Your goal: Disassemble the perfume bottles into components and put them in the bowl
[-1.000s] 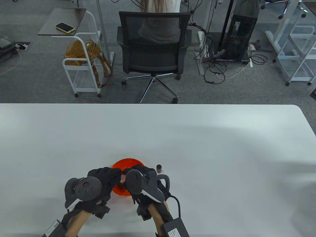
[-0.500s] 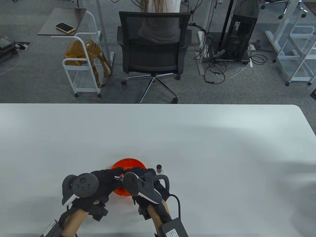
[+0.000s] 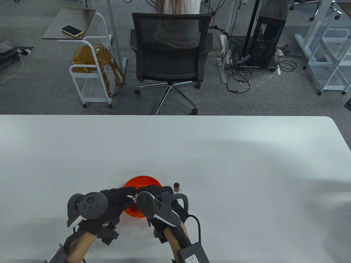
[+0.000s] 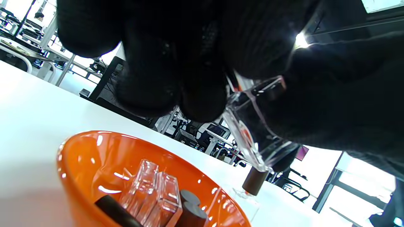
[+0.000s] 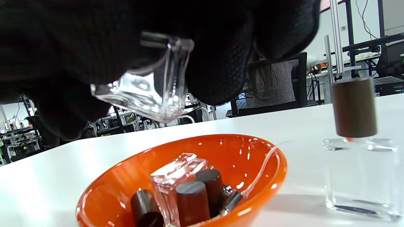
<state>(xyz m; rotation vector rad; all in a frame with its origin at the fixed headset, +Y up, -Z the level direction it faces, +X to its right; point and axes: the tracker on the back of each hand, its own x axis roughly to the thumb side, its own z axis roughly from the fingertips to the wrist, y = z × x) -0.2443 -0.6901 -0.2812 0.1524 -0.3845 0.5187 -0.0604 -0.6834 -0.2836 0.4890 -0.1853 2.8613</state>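
Both hands are closed around one clear glass bottle (image 5: 148,91), which is held in the air above the orange bowl (image 3: 142,181): the left hand (image 3: 113,200) is seen with curled fingers (image 4: 176,91) meeting the bottle's upper end, where a small metal part glints in the table view, while the right hand (image 3: 155,196) is wrapped round the glass body, its square base hanging free below the glove in the right wrist view. To the left of the hands the white table (image 3: 54,164) is left open out to its left edge, and the near edge lies just behind the wrists. Inside the bowl a clear bottle body (image 5: 176,176), several dark brown caps (image 5: 192,197) and a metal sprayer with a thin tube (image 5: 255,179) are seen lying together, so the bottom is largely taken up. Just to the right of the bowl an assembled bottle with a brown cap (image 3: 177,186) is stood upright, near the right hand but apart from it. Further right the tabletop is bare as far as its rounded far corner. Beyond the far edge an office chair (image 3: 170,54), a small cart (image 3: 90,68) holding a brown bag, and a phone (image 3: 71,30) on a side shelf are seen on the floor, well apart from the work
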